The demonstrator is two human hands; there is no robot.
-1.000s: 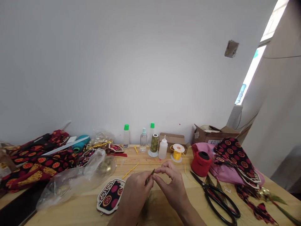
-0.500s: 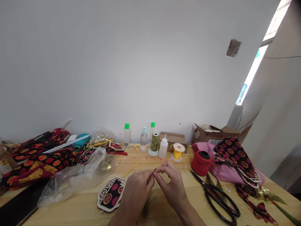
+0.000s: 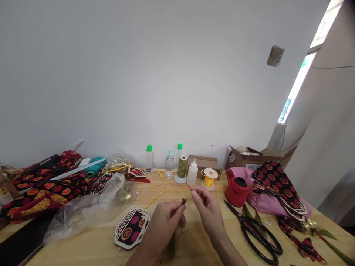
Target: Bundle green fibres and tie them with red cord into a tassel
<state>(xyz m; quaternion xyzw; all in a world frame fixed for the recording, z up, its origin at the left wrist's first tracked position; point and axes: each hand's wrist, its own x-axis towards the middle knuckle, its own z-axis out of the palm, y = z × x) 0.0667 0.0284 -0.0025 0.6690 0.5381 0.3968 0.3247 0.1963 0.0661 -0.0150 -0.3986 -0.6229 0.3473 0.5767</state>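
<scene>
My left hand (image 3: 164, 222) is closed around a bundle of olive-green tassel threads (image 3: 184, 201). The bundle's short cut ends poke up above the thumb, and its long strands hang blurred below the fist. To the right and slightly higher, my right hand (image 3: 207, 210) is pinched, thumb against forefinger, apart from the bundle. Whatever is in that pinch is too small to make out. Beside my left wrist lies a patterned fabric ornament (image 3: 131, 229) with a pale cut-out frame and a yellow cord (image 3: 154, 198). Big black scissors (image 3: 256, 232) rest right of my right forearm.
Along the wall stand bottles, an olive thread spool (image 3: 182, 168), a white squeeze bottle (image 3: 192, 173) and a yellow cord spool (image 3: 209, 181). A red thread cone (image 3: 237, 192) sits behind the scissors. Patterned fabric (image 3: 52, 192) and a plastic bag (image 3: 91, 210) cover the left side.
My hands have moved apart. The right hand has drawn away to the right from the top of the bundle, whose cut ends now show above my left thumb.
</scene>
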